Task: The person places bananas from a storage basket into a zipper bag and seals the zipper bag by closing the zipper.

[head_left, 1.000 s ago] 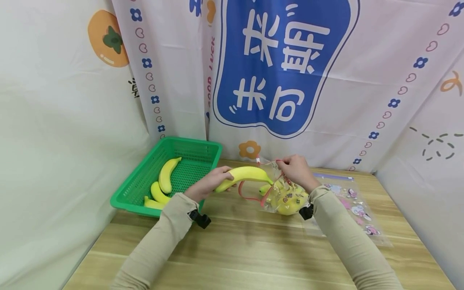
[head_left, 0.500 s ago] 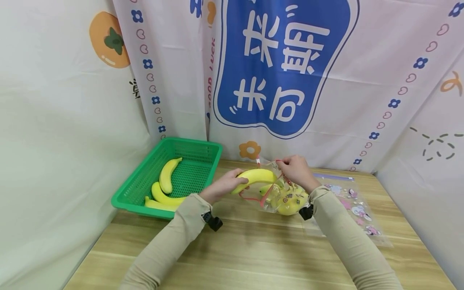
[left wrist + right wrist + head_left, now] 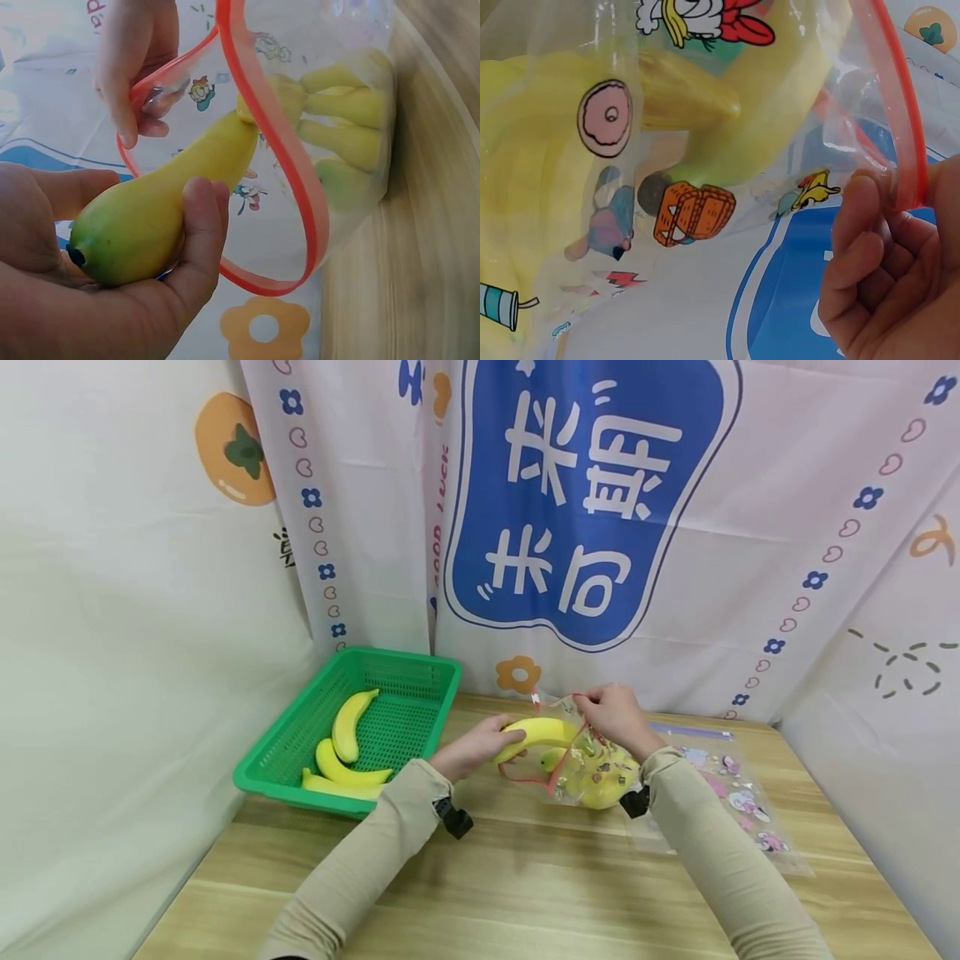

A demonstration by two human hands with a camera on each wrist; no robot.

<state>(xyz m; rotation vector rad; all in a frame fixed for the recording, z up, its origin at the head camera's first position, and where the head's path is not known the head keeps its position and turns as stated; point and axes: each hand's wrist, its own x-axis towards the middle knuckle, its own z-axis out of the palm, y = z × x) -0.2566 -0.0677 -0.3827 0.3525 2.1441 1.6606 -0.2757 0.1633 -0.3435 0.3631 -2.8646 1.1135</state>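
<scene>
My left hand (image 3: 480, 750) grips a yellow banana (image 3: 542, 732) by its rounded, greenish end. The banana's stem end reaches through the mouth of a clear printed zip bag (image 3: 289, 180) with a red edge. More bananas (image 3: 345, 131) lie inside this bag. At the upper edge of the mouth, my right hand (image 3: 618, 720) pinches the red zip strip (image 3: 904, 120) between thumb and finger, and the mouth gapes toward the left hand. In the right wrist view, printed film covers the bananas.
To the left stands a green basket (image 3: 405, 714) with several bananas (image 3: 354, 727) in it. A second clear bag (image 3: 742, 797) with pink prints and a purple zip lies flat at the right, partly under the right arm. A printed curtain (image 3: 390, 527) hangs behind the wooden table (image 3: 525, 893).
My left hand has moved right, bringing the banana's stem end from the bag's mouth to inside it. The right hand keeps its hold on the edge. The head view has shifted slightly.
</scene>
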